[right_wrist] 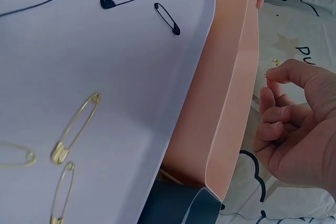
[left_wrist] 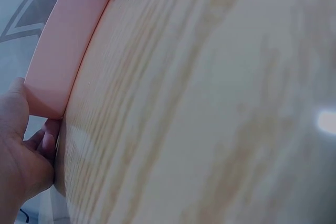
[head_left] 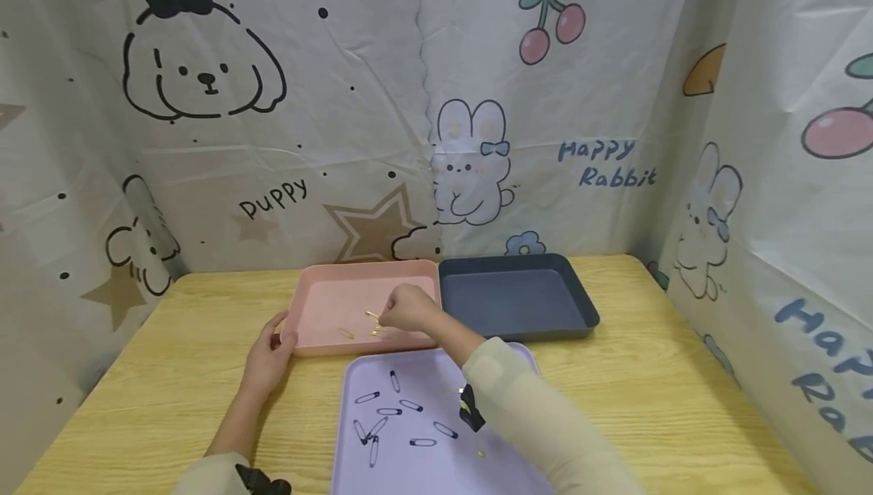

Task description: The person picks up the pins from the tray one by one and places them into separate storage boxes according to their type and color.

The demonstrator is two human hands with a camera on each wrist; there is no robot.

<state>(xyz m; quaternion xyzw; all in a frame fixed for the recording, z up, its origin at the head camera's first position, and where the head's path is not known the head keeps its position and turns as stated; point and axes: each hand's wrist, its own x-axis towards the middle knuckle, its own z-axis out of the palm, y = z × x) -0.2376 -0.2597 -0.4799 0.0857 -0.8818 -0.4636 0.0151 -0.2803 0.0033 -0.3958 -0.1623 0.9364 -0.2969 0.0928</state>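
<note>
My right hand (head_left: 409, 309) is over the pink tray (head_left: 327, 294), pinching a gold safety pin (right_wrist: 275, 63) between thumb and index finger. Below it, a few gold safety pins (head_left: 346, 333) lie on the tray's floor. At the tray's front left corner, my left hand (head_left: 267, 362) grips the wall, its thumb at the near side and its other fingers round the left side. Several black safety pins (head_left: 423, 443) are scattered on the lilac tray (head_left: 382, 476) in front. In the right wrist view, gold safety pins (right_wrist: 76, 129) also lie on that tray, partly hidden by my forearm in the head view.
A dark blue tray (head_left: 514, 302) stands against the pink tray's right side. All the trays sit on a wood-grain table (head_left: 655, 374). A printed cloth (head_left: 327, 131) hangs behind the table and at its sides.
</note>
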